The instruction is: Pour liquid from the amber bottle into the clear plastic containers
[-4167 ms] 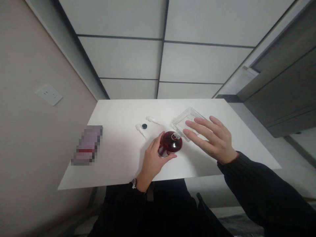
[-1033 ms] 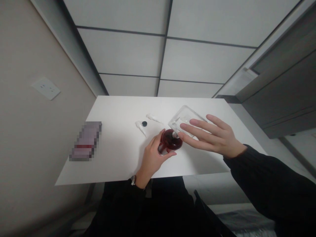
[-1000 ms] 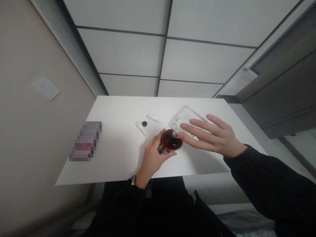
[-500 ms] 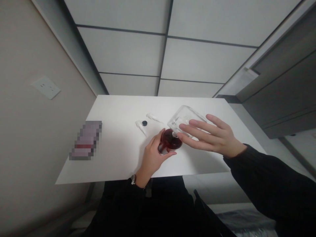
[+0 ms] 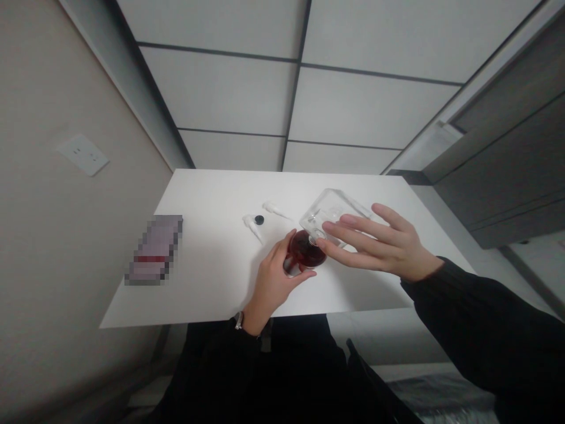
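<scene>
- Nearest, a metallic band [image 5: 239, 320] sits at the left wrist, where the dark sleeve [image 5: 247, 347] ends.
- The left hand [image 5: 274, 277] is curled part-way around the red bottle [image 5: 306, 253], fingers on its far left side and thumb along the near side. The bottle is over the middle of the table [image 5: 207, 288], mouth up; whether its base rests on the top cannot be told. A firm, level hold here matters most, since the mouth looks narrow.
- The right hand [image 5: 380, 246] has its fingers long and spread along the clear square bottle [image 5: 333, 203]; the thumb is hidden, so how tightly it grips cannot be told. That bottle is tilted, its neck down at the red bottle's mouth. This looks like pouring: a small, slow tilt should suit it, with the neck centred over the opening. Whether the rims touch is too small to tell.
- Toward the left edge lies a pixelated purple item [image 5: 152, 250], well apart from both bottles.
- Beyond the left hand, a black cap [image 5: 259, 220] lies just beside one white pump piece [image 5: 252, 227]; another white piece [image 5: 276, 209] lies a little farther back. Any drips are best aimed away from these.
- Farthest stand pale panels [image 5: 229, 88].
</scene>
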